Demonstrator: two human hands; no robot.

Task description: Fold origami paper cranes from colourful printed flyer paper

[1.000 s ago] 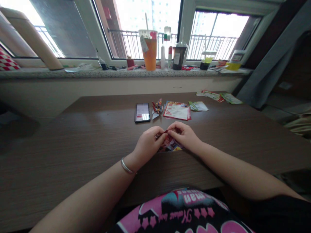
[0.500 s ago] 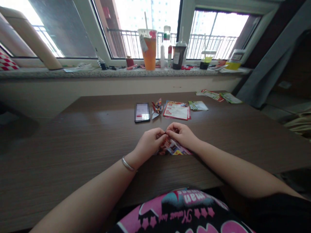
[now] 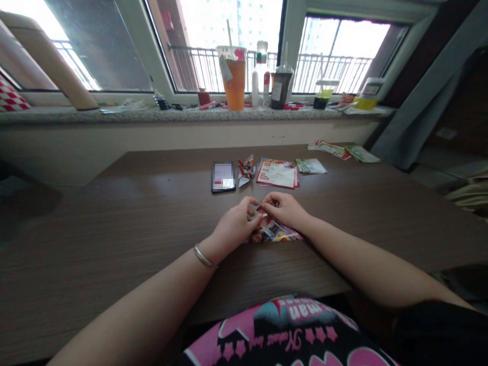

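A colourful printed sheet of paper lies on the table in front of me, its glossy picture side up, in a roughly triangular folded shape. My left hand curls round its left side. The thumb rests on the paper and the index finger arches apart from it near the top corner; other fingers are partly hidden. At that same corner, my right hand pinches the paper between thumb and index finger. Beyond my hands are a phone and a folded piece of patterned paper.
A stack of printed sheets and some green-edged cards lie farther right. More cards are near the far right edge of the brown table. Cups, including an orange drink, and bottles stand on the windowsill.
My left thumb and index finger have parted from their pinch at the paper's top corner, leaving a gap. My right hand stays almost in place.
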